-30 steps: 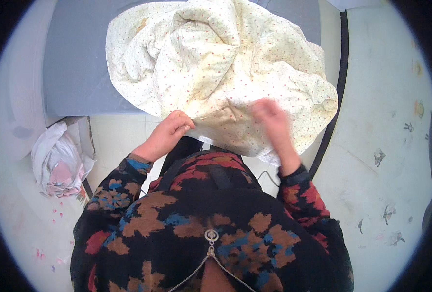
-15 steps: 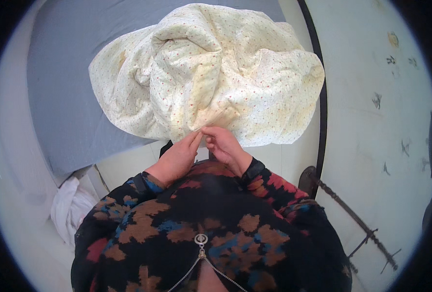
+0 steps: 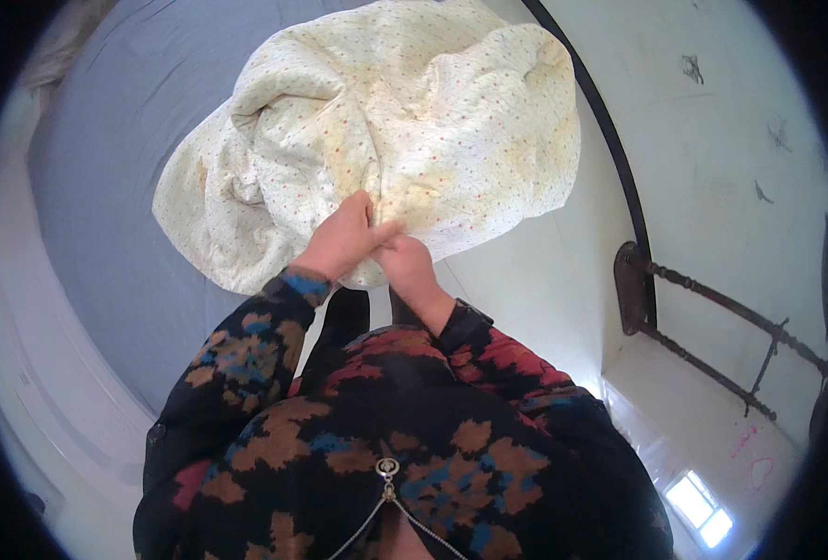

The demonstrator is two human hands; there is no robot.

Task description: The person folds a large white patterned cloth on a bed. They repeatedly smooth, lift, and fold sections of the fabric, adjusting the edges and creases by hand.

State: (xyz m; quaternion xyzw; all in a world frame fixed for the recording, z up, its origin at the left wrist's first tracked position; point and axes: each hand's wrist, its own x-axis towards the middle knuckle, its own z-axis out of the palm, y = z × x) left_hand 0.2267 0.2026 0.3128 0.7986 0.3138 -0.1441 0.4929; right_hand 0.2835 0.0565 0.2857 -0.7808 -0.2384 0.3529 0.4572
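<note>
A thick, soft quilt [image 3: 460, 154], off-white with tiny red specks and yellowish stains, lies heaped in puffy, rounded folds at the near edge of a bed [image 3: 106, 177] with a smooth grey cover, partly bulging past that edge. Its long axis runs roughly along the edge, the narrower end pointing left, the broad, rounded end right. At the quilt's near side, the left hand [image 3: 342, 240] presses on the cloth, its thumb crossing the right hand [image 3: 412, 273]. The overlap hides several fingertips, so I cannot tell whether either hand's fingers are closed on cloth.
</note>
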